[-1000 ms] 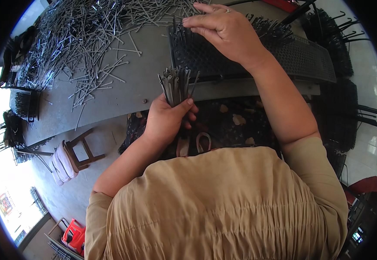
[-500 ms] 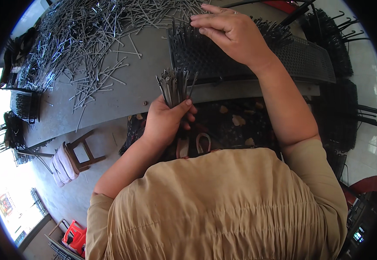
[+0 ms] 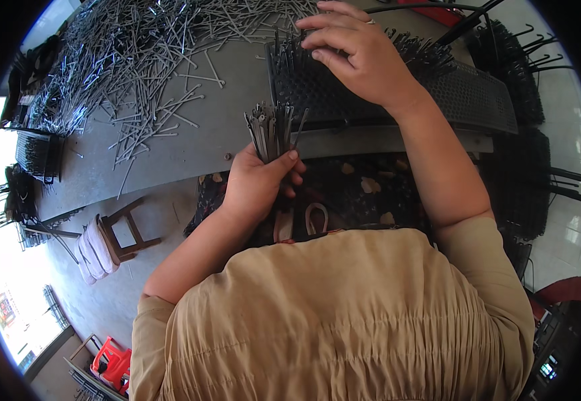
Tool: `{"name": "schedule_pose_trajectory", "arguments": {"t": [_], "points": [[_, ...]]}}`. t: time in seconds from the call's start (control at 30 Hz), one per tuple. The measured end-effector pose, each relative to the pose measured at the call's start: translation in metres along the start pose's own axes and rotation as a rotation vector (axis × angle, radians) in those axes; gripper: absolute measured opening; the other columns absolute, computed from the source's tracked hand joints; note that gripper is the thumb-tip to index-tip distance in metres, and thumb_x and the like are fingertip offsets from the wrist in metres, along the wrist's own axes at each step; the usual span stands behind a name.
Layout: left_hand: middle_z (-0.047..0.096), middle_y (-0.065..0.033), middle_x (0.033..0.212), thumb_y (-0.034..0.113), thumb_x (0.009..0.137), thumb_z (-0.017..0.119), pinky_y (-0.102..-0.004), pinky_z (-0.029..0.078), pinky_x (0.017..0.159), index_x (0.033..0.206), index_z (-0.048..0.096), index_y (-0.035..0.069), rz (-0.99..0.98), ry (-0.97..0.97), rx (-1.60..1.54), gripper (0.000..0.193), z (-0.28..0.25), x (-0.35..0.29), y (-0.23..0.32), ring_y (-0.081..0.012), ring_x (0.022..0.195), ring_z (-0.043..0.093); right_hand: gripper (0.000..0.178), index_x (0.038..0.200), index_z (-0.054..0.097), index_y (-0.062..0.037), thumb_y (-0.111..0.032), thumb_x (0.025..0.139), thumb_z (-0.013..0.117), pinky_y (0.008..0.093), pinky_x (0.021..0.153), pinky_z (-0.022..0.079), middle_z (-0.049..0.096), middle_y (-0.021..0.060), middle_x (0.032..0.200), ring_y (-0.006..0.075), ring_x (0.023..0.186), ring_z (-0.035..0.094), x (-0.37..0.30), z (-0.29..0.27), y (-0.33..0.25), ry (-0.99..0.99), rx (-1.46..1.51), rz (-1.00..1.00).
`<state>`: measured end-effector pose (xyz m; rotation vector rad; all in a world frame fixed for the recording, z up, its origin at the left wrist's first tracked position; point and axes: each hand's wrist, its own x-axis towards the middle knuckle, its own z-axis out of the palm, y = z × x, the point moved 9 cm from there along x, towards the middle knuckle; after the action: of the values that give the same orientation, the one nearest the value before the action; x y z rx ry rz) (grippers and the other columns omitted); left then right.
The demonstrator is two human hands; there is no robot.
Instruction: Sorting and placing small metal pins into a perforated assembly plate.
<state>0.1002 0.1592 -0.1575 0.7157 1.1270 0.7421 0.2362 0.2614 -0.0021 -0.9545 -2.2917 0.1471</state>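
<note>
1. Grey metal bundle (image 3: pixel 269 134): near 12 o'clock, gripped in my left hand (image 3: pixel 256 175), thumb across the front.
2. Handling: I judge each rod stiff and light, the bunch weightier. Smooth shafts probably slide; one rod leans out toward 1 o'clock.
3. Hold: wrap the shafts low, leaving the upper ends free.
4. My right hand (image 3: pixel 364 57): open, fingers parted, over the rack (image 3: pixel 484 97) at 1 o'clock; I cannot tell fingertip contact.
</note>
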Motion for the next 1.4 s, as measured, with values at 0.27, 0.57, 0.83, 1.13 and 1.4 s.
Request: {"name": "schedule_pose_trajectory", "arguments": {"t": [0.27, 0.57, 0.83, 1.13, 1.4], "points": [[0.063, -0.0069, 0.077, 0.008, 0.091, 0.06, -0.0246, 0.048, 0.047, 0.096, 0.054, 0.003, 0.012, 0.023, -0.008, 0.009, -0.002, -0.001, 0.002, -0.0122, 0.061, 0.059, 0.012, 0.082, 0.065, -0.0042, -0.011, 0.075, 0.071, 0.0428, 0.098, 0.039, 0.061, 0.0101, 0.111, 0.0318, 0.117, 0.05, -0.003, 0.01, -0.022, 0.08, -0.319, -0.076], [0.063, -0.0068, 0.076, 0.008, 0.091, 0.06, -0.0242, 0.047, 0.047, 0.096, 0.055, 0.003, 0.011, 0.026, -0.029, 0.009, -0.003, 0.001, 0.003, -0.0121, 0.061, 0.059, 0.006, 0.082, 0.068, -0.0067, -0.009, 0.077, 0.069, 0.0346, 0.084, 0.047, 0.067, 0.0039, 0.097, 0.0257, 0.098, 0.058, 0.002, 0.006, -0.015, 0.059, -0.142, -0.065], [0.063, -0.0066, 0.076, 0.009, 0.091, 0.061, -0.0247, 0.048, 0.048, 0.096, 0.055, 0.003, 0.008, 0.035, -0.001, 0.01, -0.003, 0.002, 0.002, -0.0125, 0.061, 0.059, 0.006, 0.08, 0.065, -0.0049, -0.008, 0.076, 0.068, 0.0384, 0.086, 0.042, 0.062, 0.0072, 0.096, 0.0271, 0.099, 0.055, 0.014, 0.006, 0.004, -0.146, 0.07, -0.026], [0.063, -0.0065, 0.077, 0.009, 0.091, 0.06, -0.0245, 0.048, 0.048, 0.095, 0.055, 0.003, 0.02, 0.036, -0.032, 0.008, -0.002, 0.005, 0.002, -0.0119, 0.061, 0.059, 0.007, 0.08, 0.062, -0.0014, -0.006, 0.078, 0.067, 0.0388, 0.073, 0.045, 0.059, 0.0121, 0.079, 0.0299, 0.079, 0.057, 0.009, -0.014, -0.03, 0.14, -0.2, 0.006], [0.062, -0.0061, 0.077, 0.008, 0.091, 0.059, -0.0243, 0.048, 0.048, 0.095, 0.055, 0.003, 0.021, 0.031, -0.03, 0.008, -0.002, 0.004, 0.004, -0.0117, 0.061, 0.058, 0.007, 0.081, 0.067, -0.0027, -0.009, 0.078, 0.069, 0.0402, 0.068, 0.046, 0.06, 0.0114, 0.074, 0.0304, 0.076, 0.058, -0.005, -0.019, 0.004, 0.108, -0.106, 0.172]]}}
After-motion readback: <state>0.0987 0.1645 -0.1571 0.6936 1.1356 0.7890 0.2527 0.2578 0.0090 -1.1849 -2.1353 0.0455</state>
